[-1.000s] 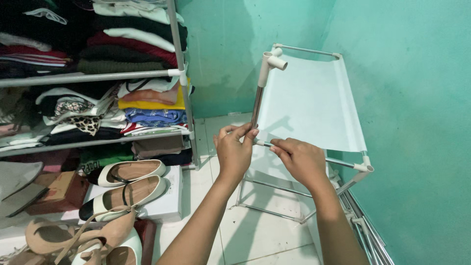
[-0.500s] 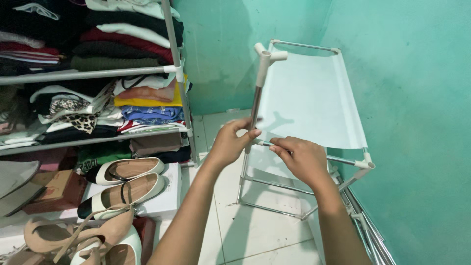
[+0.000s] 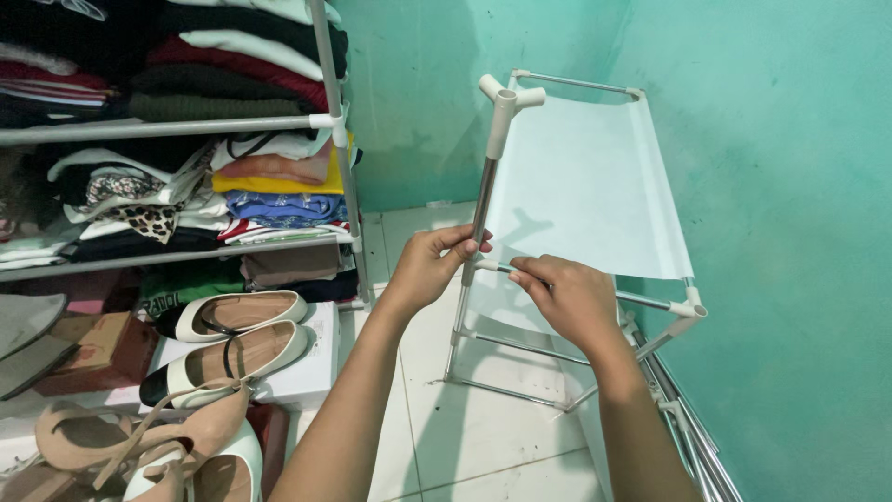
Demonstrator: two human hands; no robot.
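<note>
Left hand (image 3: pixel 429 268) is closed around the upright pole (image 3: pixel 481 200), whose long axis runs vertical. Right hand (image 3: pixel 567 296), just right of it, pinches the horizontal bar (image 3: pixel 650 302) at the joint (image 3: pixel 485 265). Both hands sit near the rack's (image 3: pixel 585 177) front left corner.
</note>
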